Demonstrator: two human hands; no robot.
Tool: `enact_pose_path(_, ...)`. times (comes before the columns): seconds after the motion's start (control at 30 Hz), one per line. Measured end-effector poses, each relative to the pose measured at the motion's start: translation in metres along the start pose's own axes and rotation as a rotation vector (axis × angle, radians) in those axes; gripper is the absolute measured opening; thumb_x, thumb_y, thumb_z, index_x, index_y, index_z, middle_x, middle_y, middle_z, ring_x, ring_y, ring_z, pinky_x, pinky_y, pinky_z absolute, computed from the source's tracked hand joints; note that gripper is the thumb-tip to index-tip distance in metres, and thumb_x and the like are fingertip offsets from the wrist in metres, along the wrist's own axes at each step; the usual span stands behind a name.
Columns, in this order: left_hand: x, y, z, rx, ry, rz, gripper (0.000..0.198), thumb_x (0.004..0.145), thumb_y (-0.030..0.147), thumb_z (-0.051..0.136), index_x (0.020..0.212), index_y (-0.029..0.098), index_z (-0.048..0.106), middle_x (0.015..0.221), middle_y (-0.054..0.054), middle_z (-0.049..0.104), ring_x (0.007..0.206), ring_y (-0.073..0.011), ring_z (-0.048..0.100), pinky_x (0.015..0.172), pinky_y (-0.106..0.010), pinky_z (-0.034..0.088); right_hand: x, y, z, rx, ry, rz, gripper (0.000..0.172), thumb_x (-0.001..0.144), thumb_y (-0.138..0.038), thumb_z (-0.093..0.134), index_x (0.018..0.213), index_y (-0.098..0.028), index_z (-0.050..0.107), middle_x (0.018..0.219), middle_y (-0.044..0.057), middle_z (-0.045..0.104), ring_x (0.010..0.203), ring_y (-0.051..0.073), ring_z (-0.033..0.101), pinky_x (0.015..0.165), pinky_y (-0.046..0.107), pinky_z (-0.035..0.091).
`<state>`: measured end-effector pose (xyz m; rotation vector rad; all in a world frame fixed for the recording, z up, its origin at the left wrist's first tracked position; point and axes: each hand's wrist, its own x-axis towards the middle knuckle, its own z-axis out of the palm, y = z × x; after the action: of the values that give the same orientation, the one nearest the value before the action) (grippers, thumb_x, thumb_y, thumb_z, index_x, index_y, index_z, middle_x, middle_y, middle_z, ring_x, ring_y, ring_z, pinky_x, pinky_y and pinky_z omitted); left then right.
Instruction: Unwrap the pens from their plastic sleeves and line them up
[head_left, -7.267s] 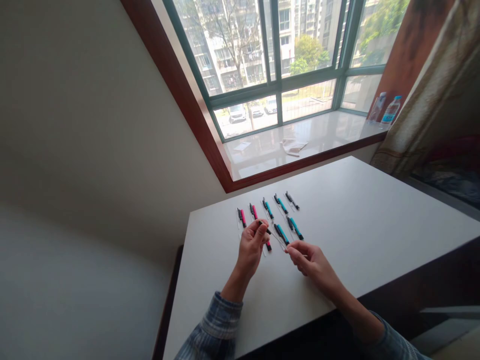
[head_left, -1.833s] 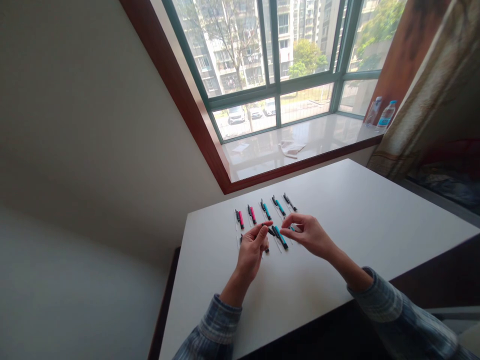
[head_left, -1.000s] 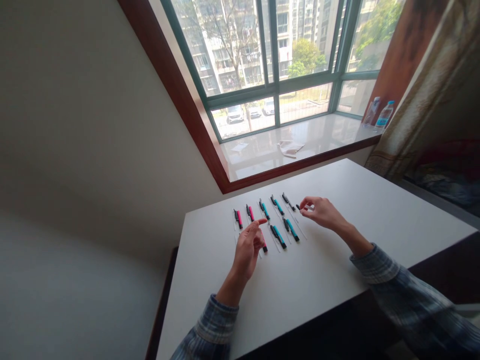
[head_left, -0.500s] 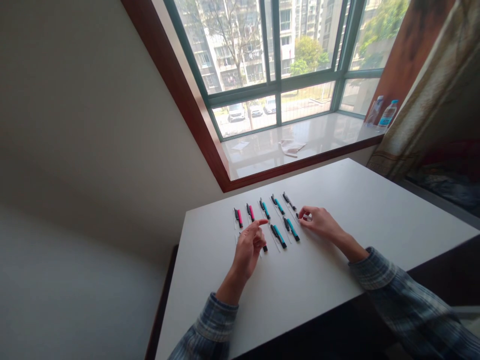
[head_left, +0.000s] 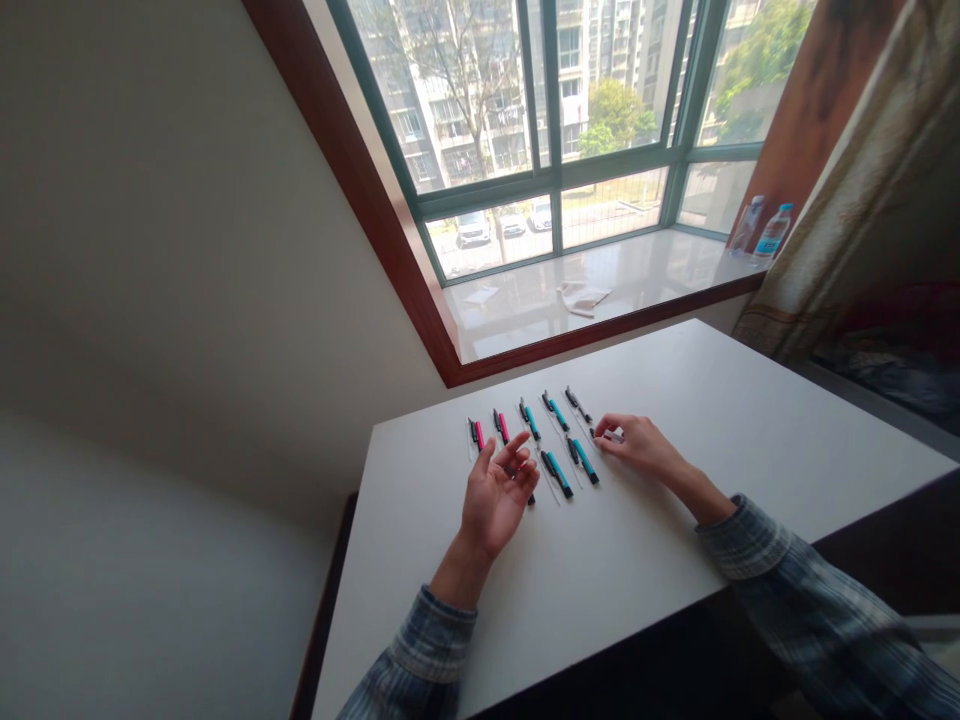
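Observation:
My left hand (head_left: 496,495) is open with its palm turned up and its fingers loosely curled, above the near-left part of the rows of pens. It partly hides a red pen (head_left: 481,434), another red pen (head_left: 501,426) and a black piece below them. My right hand (head_left: 634,443) pinches a white pen part (head_left: 613,435) at the right end of the near row. Teal pens (head_left: 556,473) lie between the hands in two rows, with black clip parts and thin refills beside them. A black and white pen (head_left: 577,403) lies at the far right end.
The pens lie on a white table (head_left: 645,570). Behind it, the windowsill (head_left: 525,325) holds a crumpled paper (head_left: 583,297) and two plastic bottles (head_left: 772,233). A wall (head_left: 187,300) stands at the left and a curtain (head_left: 840,190) hangs at the right.
My left hand has turned from pointing with its index finger to palm up with the fingers opened. My right hand has stayed at the same spot.

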<state>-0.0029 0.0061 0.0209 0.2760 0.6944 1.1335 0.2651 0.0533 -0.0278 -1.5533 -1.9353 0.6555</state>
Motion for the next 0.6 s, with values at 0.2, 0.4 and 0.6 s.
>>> enact_pose_path(0.2, -0.001, 0.003, 0.001, -0.084, 0.011, -0.067, 0.049, 0.101, 0.039, 0.057, 0.131, 0.001, 0.065, 0.091, -0.014, 0.073, 0.085, -0.0189, 0.071, 0.086, -0.030, 0.060, 0.002, -0.002, -0.004, 0.008, 0.046, -0.010, 0.016, 0.089, -0.034, 0.066, 0.092, -0.024, 0.077, 0.093, 0.004, 0.079, 0.084, 0.021, 0.072, 0.075, 0.030, 0.049)
enact_pose_path(0.4, 0.000, -0.002, 0.002, -0.090, -0.033, -0.100, 0.049, 0.101, 0.038, 0.056, 0.133, 0.001, 0.063, 0.104, -0.018, 0.074, 0.098, -0.0229, 0.073, 0.095, -0.034, 0.060, -0.010, -0.063, 0.006, 0.147, 0.268, -0.217, 0.013, 0.095, -0.034, 0.068, 0.093, -0.023, 0.074, 0.092, 0.004, 0.076, 0.075, 0.017, 0.069, 0.073, 0.028, 0.051)
enact_pose_path(0.6, 0.001, -0.004, 0.003, -0.036, -0.109, -0.113, 0.053, 0.103, 0.046, 0.052, 0.127, 0.001, 0.066, 0.105, -0.018, 0.072, 0.093, -0.0218, 0.071, 0.085, -0.031, 0.060, -0.026, -0.120, 0.043, 0.087, 0.130, -0.336, 0.011, 0.096, -0.036, 0.072, 0.097, -0.026, 0.075, 0.101, 0.002, 0.076, 0.073, 0.015, 0.069, 0.066, 0.025, 0.047)
